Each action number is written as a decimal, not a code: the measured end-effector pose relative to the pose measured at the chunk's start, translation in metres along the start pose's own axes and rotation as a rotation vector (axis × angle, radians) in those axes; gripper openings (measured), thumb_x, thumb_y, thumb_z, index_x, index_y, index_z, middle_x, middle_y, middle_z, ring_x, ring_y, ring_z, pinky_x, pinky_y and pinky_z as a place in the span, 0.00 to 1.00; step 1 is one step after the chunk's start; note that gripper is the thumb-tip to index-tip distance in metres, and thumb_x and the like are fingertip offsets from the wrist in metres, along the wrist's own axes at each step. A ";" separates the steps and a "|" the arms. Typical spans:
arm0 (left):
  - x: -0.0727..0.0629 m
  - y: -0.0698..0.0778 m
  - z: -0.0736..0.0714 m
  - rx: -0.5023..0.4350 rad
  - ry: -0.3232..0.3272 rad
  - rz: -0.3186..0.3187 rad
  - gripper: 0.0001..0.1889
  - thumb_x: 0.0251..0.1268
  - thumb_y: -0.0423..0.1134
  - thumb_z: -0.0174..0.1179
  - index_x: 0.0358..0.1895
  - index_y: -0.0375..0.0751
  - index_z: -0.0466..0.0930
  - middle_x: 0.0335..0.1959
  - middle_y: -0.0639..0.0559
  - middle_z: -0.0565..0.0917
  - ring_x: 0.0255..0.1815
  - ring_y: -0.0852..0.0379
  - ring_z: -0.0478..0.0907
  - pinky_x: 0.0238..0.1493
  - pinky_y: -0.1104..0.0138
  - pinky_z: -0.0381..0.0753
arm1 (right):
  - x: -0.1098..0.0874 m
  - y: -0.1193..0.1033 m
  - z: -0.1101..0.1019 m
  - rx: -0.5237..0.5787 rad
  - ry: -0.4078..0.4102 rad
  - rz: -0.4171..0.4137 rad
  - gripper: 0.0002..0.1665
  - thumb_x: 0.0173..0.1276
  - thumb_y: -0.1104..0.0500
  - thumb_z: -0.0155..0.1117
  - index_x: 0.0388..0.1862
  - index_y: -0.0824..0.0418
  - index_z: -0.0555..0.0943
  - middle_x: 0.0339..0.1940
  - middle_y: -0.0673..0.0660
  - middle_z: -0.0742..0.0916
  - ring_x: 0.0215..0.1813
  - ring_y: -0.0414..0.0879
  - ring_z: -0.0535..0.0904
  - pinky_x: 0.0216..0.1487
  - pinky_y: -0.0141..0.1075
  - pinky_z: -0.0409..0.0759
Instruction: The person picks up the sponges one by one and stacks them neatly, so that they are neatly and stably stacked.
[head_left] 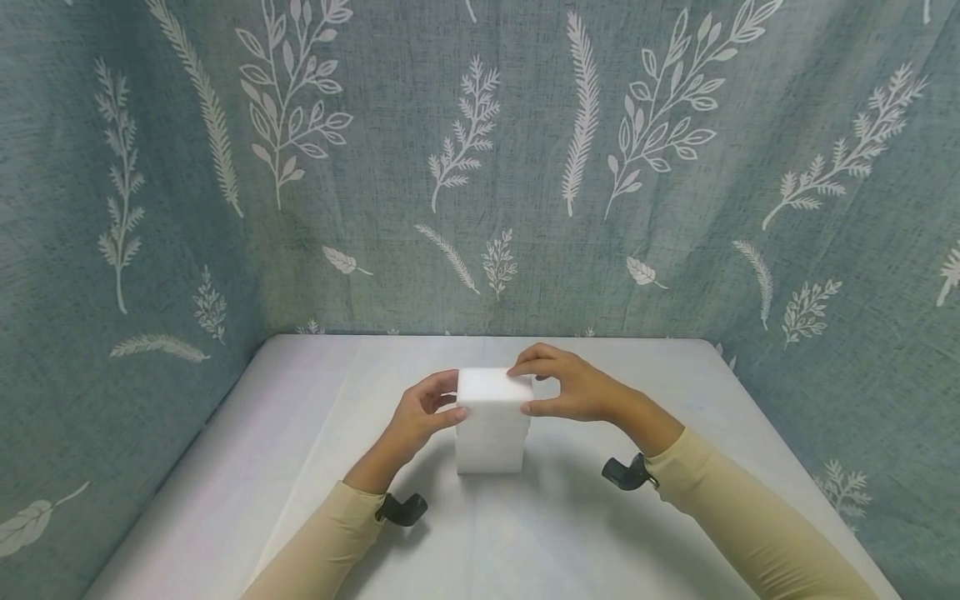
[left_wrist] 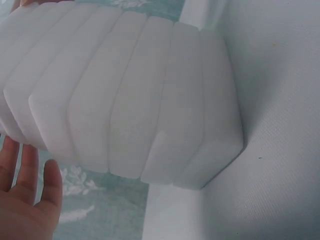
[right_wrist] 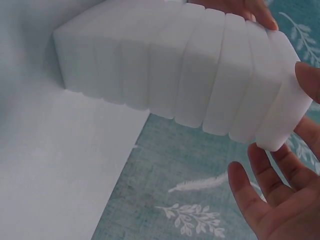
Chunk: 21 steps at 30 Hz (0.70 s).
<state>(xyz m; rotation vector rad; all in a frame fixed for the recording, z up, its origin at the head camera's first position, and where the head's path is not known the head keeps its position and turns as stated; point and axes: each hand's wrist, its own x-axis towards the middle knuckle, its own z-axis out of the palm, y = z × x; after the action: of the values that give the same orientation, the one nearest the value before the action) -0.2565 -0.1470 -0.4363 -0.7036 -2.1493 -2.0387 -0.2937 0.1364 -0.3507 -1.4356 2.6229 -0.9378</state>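
Observation:
A stack of several white sponge blocks (head_left: pixel 490 443) stands upright on the table, their seams showing in both wrist views. My left hand (head_left: pixel 420 415) holds the upper left side, thumb at the near corner and fingers towards the back. On the other side my right hand (head_left: pixel 576 389) grips the top sponge (head_left: pixel 491 385), its thumb on the near right corner and a finger reaching over the top face. The right wrist view shows spread fingers (right_wrist: pixel 272 175) at the top sponge's edge. In the left wrist view, fingers (left_wrist: pixel 27 167) lie along the stack's upper end.
The white tabletop (head_left: pixel 322 433) spreads around the stack. Green-grey curtains (head_left: pixel 480 167) with white leaf patterns hang behind and on both sides. Dark wrist cameras (head_left: pixel 402 509) sit below the cuffs of the beige sleeves (head_left: pixel 750 508).

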 end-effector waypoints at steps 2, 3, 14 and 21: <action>0.000 0.000 0.000 -0.002 0.001 -0.002 0.29 0.58 0.33 0.70 0.63 0.36 0.72 0.58 0.41 0.78 0.60 0.43 0.73 0.63 0.43 0.66 | 0.000 0.001 0.000 -0.005 0.000 -0.005 0.26 0.60 0.49 0.73 0.58 0.52 0.81 0.56 0.45 0.77 0.59 0.43 0.73 0.56 0.46 0.78; 0.000 0.000 0.000 -0.004 0.001 -0.001 0.29 0.58 0.33 0.70 0.63 0.36 0.72 0.58 0.41 0.78 0.60 0.43 0.73 0.63 0.42 0.65 | 0.000 0.001 0.000 -0.008 -0.001 -0.007 0.26 0.60 0.49 0.73 0.58 0.52 0.81 0.56 0.45 0.77 0.59 0.43 0.73 0.56 0.46 0.78; 0.000 -0.002 -0.001 -0.010 -0.005 -0.005 0.29 0.58 0.32 0.69 0.64 0.35 0.72 0.57 0.41 0.78 0.60 0.44 0.73 0.64 0.42 0.64 | 0.001 0.002 0.001 -0.002 -0.001 -0.015 0.27 0.59 0.49 0.74 0.58 0.53 0.81 0.56 0.46 0.77 0.58 0.43 0.73 0.56 0.47 0.78; -0.001 0.002 0.000 -0.024 -0.004 -0.044 0.29 0.59 0.26 0.66 0.65 0.32 0.70 0.59 0.38 0.77 0.61 0.40 0.71 0.64 0.42 0.64 | 0.000 0.003 0.002 0.003 -0.002 -0.001 0.28 0.59 0.47 0.74 0.58 0.52 0.81 0.56 0.45 0.77 0.58 0.43 0.73 0.56 0.46 0.78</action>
<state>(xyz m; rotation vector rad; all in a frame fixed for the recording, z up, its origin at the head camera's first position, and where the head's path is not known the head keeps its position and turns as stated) -0.2551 -0.1469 -0.4345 -0.6691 -2.1649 -2.0902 -0.2956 0.1366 -0.3539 -1.4370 2.6178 -0.9395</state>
